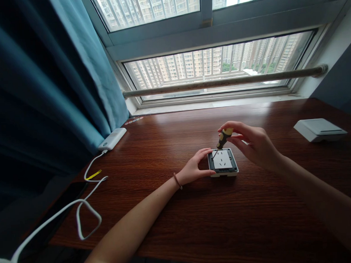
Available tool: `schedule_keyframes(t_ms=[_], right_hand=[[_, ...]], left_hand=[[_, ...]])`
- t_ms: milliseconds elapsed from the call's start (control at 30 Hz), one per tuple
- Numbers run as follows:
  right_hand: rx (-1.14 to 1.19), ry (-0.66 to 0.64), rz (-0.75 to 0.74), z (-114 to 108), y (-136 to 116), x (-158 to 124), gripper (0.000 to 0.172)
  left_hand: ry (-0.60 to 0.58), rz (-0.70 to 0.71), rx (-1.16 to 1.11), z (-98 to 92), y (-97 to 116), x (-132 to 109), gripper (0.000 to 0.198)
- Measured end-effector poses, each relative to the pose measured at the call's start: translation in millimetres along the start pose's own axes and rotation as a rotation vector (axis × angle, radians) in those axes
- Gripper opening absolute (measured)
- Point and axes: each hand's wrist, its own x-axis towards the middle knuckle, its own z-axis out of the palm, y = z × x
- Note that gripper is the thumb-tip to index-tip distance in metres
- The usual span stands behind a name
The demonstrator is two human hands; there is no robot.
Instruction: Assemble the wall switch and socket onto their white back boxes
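Note:
A square wall socket [222, 159] with a white face and a dark grey frame lies face up on a white back box, on the brown wooden table. My left hand [195, 167] grips the left side of the socket and box between thumb and fingers. Above the socket, my right hand [246, 140] is closed on the handle of a yellow and black screwdriver [223, 139]. The screwdriver slants down to the left, and its tip is at the left part of the socket's frame. Whether it sits in a screw is too small to tell.
Right of my hands, a white box-like object [319, 130] lies on the table [174, 222]. At the left are a white device [112, 139], its looping white cable [88, 206], a yellow strip [94, 175] and a blue curtain [81, 73]. A barred window stands behind.

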Motion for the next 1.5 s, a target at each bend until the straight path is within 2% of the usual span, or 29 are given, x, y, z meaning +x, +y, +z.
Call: schedule_keyframes(t_ms=[1500], right_hand=[[-0.042,0.023,-0.024,1.3,1.3,-0.5,0.026]], left_hand=[[0.006,0.001,-0.003,-0.5,-2.1,0.0,0.071]])
